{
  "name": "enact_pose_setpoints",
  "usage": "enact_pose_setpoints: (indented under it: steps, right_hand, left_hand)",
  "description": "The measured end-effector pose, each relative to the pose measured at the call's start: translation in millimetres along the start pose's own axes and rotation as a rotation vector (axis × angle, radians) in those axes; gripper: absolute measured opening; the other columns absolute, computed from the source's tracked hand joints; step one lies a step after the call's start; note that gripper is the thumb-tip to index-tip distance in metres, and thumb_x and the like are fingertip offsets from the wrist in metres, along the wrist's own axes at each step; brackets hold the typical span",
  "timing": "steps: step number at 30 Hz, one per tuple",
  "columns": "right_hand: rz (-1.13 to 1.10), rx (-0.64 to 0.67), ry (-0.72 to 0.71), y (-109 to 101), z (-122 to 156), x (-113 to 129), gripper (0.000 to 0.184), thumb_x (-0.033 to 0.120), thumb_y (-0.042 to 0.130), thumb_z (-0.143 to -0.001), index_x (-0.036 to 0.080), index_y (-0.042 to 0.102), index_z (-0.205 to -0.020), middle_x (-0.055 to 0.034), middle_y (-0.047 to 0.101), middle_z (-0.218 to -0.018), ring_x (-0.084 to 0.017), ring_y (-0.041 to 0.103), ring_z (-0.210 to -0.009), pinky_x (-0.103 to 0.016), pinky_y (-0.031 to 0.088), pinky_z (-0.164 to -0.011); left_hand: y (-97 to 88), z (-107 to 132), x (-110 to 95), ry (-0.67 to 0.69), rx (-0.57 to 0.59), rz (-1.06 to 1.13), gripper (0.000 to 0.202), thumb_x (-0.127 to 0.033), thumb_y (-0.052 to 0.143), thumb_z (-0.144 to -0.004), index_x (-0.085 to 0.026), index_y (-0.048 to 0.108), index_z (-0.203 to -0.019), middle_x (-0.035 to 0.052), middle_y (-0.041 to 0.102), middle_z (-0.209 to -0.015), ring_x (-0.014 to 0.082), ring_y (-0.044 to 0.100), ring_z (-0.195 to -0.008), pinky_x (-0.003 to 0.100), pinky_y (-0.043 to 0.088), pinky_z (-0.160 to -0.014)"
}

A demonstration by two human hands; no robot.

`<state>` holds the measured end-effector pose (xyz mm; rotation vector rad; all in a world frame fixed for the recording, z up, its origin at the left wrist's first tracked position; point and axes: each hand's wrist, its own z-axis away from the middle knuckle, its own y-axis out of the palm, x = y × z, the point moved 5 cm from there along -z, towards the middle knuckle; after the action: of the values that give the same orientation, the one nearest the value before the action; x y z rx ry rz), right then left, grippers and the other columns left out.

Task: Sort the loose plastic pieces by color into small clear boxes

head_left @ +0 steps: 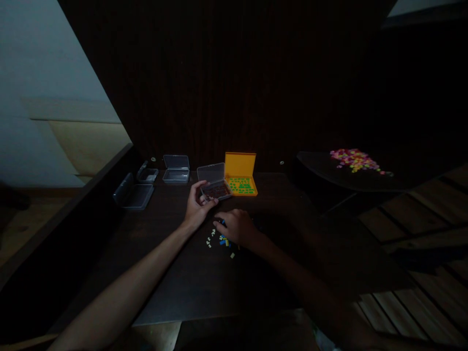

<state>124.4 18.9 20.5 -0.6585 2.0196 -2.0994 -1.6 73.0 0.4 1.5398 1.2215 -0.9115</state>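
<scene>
Dark-brown wooden tabletop (161,287) spans the view, v. dim. Open orange plastic case (240,164) stands toward the back w/ green pieces (245,185) in its base. Transparent hinged plastic box (211,172), lid up, is just L of it; L hand (198,207) grips its near-left side, thumb along the front. R hand (239,227) is half-curled over small blue & yellow pieces (224,241); can't tell if it's pinching any. Tiny pale pieces (208,240) lie beside them. Risks: one-handed grip slips, box tips & spills; R fingers scatter pieces; poor light hides strays.
</scene>
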Motion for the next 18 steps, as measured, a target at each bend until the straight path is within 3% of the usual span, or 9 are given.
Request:
enact_pose_setpoints:
  steps: [7, 18]
  right_hand:
    - [0.084, 0.038, 0.031, 3.7, -1.9, 5.3, 0.031, 0.037, 0.043, -0.094, 0.027, 0.067, -0.111, -0.0086, 0.072, -0.098, -0.024, 0.067, -0.09, -0.033, 0.047, -0.078]
    - [0.113, 0.032, -0.024, 9.5, 1.2, 6.6, 0.027, 0.031, 0.041, -0.096, 0.023, 0.066, -0.103, -0.0094, 0.072, -0.092, -0.022, 0.068, -0.083, -0.029, 0.044, -0.074]
  left_hand:
    - [-0.2, 2.8, -3.5, -0.024, -0.022, 0.027, 0.064, -0.019, 0.078, -0.06, -0.022, 0.049, -0.117, 0.0083, 0.055, -0.13, 0.0157, 0.067, -0.09, 0.029, 0.055, -0.078]
    - [7.4, 9.9, -8.0, -0.006, 0.018, 0.011, 0.063, -0.019, 0.078, -0.061, -0.023, 0.049, -0.117, 0.0079, 0.053, -0.13, 0.016, 0.066, -0.092, 0.029, 0.056, -0.08]
